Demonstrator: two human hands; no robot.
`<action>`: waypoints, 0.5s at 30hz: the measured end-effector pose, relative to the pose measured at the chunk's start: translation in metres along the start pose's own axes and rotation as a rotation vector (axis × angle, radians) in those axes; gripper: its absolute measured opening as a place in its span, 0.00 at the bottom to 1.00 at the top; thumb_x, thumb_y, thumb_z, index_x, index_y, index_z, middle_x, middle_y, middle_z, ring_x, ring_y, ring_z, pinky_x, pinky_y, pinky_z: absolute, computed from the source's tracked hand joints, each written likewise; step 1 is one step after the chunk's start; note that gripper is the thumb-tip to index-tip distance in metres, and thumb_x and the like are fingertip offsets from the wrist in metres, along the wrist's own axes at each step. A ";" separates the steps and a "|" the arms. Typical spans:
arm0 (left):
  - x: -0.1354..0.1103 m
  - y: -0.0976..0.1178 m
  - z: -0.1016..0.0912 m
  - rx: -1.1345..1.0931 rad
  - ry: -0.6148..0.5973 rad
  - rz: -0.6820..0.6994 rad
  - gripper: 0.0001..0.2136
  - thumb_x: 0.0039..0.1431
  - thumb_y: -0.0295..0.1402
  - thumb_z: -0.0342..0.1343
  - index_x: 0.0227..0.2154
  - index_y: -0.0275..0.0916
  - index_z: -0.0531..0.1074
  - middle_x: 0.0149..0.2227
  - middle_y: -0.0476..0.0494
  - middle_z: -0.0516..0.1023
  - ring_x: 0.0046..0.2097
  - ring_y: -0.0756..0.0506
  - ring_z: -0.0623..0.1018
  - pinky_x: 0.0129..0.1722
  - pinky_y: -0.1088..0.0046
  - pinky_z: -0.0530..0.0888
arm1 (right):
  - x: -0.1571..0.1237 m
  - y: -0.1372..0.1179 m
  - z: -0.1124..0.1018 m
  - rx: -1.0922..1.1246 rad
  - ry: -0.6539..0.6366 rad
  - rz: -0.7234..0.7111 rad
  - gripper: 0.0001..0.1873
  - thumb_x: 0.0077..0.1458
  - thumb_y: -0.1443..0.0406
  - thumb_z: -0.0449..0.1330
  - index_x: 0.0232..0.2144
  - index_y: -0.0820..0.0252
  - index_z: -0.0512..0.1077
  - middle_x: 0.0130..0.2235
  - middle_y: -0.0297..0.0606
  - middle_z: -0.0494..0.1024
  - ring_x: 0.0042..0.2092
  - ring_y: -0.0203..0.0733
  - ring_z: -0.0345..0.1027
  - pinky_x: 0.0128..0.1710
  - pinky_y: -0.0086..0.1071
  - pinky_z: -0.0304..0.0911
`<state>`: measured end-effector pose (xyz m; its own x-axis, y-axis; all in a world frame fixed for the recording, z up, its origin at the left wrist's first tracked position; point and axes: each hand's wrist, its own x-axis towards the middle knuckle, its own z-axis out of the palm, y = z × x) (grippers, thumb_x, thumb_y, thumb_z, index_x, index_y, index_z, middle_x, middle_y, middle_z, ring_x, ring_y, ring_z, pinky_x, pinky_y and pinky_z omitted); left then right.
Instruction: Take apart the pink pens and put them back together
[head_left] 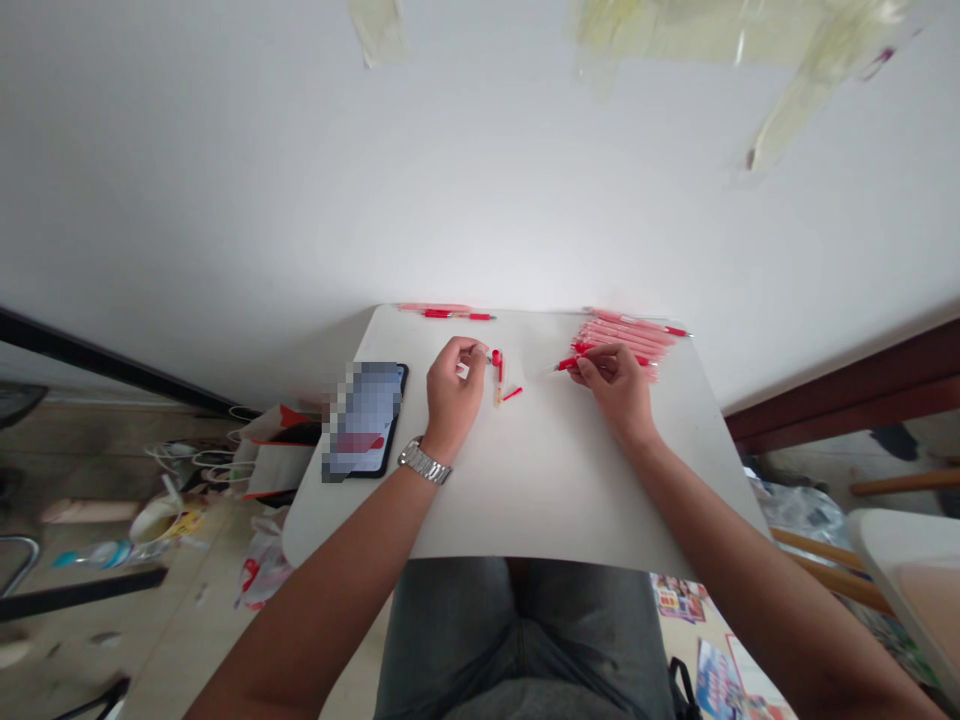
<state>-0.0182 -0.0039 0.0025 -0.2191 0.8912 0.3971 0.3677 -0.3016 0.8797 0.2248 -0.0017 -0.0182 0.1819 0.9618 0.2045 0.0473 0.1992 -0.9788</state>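
I sit at a small white table (540, 480) set against a white wall. My left hand (452, 392), with a metal watch on the wrist, is curled in a pinch on a tiny part I cannot make out, just left of a red pen cap (497, 358) and a small red piece (512, 394) lying on the table. My right hand (616, 384) pinches a red pen (564, 365) whose tip points left. It rests beside a pile of several pink and red pens (626, 338) at the far right of the table.
A phone (367, 420) lies at the table's left edge. Two more red pens (450, 313) lie along the far edge. Bags, cables and a bowl clutter the floor on the left. A wooden rail and a white chair stand on the right.
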 end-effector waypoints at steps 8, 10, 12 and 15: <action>0.000 -0.002 0.000 0.009 -0.025 0.012 0.06 0.69 0.37 0.57 0.37 0.43 0.76 0.39 0.46 0.84 0.42 0.45 0.82 0.44 0.68 0.73 | 0.002 0.003 -0.003 0.014 0.008 0.005 0.23 0.56 0.47 0.73 0.40 0.53 0.71 0.36 0.36 0.83 0.39 0.45 0.83 0.49 0.49 0.81; 0.001 -0.003 0.001 -0.007 -0.021 0.002 0.07 0.69 0.38 0.57 0.37 0.43 0.76 0.39 0.46 0.84 0.42 0.44 0.82 0.43 0.68 0.74 | 0.003 0.003 -0.004 0.028 0.004 0.005 0.22 0.56 0.47 0.72 0.41 0.53 0.71 0.37 0.36 0.83 0.40 0.45 0.83 0.49 0.49 0.81; 0.002 -0.004 0.001 -0.028 -0.022 -0.008 0.08 0.69 0.39 0.57 0.37 0.43 0.76 0.39 0.45 0.84 0.42 0.44 0.82 0.44 0.68 0.74 | 0.003 0.003 -0.004 0.045 0.001 0.006 0.22 0.57 0.47 0.72 0.42 0.53 0.71 0.38 0.36 0.83 0.40 0.45 0.83 0.50 0.50 0.81; 0.002 -0.004 0.000 -0.051 -0.020 -0.016 0.08 0.69 0.40 0.58 0.37 0.42 0.76 0.39 0.45 0.84 0.42 0.44 0.82 0.44 0.69 0.74 | 0.003 0.001 -0.005 0.061 -0.011 0.013 0.22 0.57 0.48 0.72 0.43 0.53 0.72 0.39 0.37 0.84 0.41 0.45 0.83 0.51 0.50 0.80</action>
<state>-0.0195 -0.0011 0.0000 -0.2062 0.9027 0.3777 0.3172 -0.3035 0.8985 0.2301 0.0001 -0.0189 0.1715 0.9662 0.1923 -0.0145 0.1977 -0.9802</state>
